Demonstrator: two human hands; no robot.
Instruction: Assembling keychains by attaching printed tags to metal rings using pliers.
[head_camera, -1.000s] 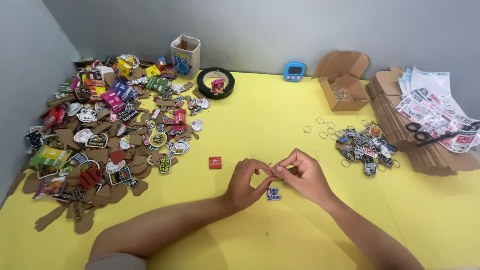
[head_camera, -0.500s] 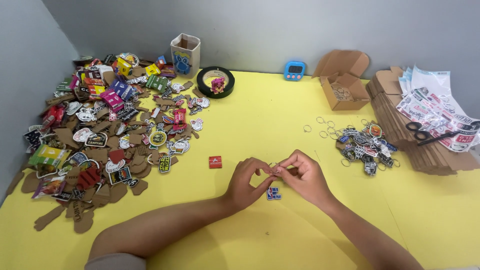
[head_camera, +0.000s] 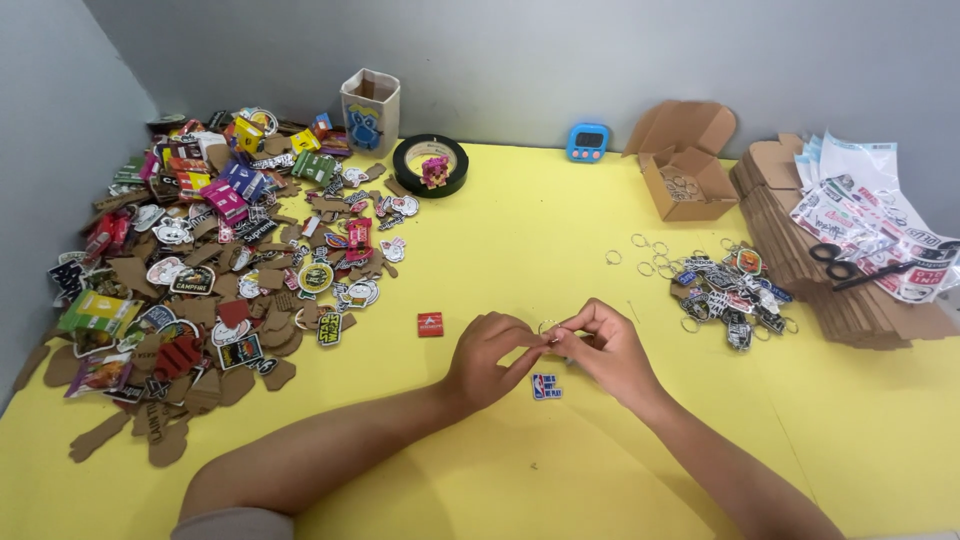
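Note:
My left hand (head_camera: 487, 357) and my right hand (head_camera: 604, 348) meet above the yellow table (head_camera: 520, 240), fingertips pinched together on a small metal key ring (head_camera: 548, 328). Right below them a small blue, white and red flat charm (head_camera: 546, 386) lies on the table. A small red square charm (head_camera: 430, 324) lies to the left of my left hand.
A big heap of colourful flat charms and brown cardboard cut-outs (head_camera: 210, 250) fills the left side. A black tape roll (head_camera: 430, 165), a small carton cup (head_camera: 370, 97), a blue timer (head_camera: 587, 141), an open cardboard box (head_camera: 685, 178), finished key rings (head_camera: 725, 290), scissors (head_camera: 845, 262) and stacked cardboard (head_camera: 830, 280) sit right.

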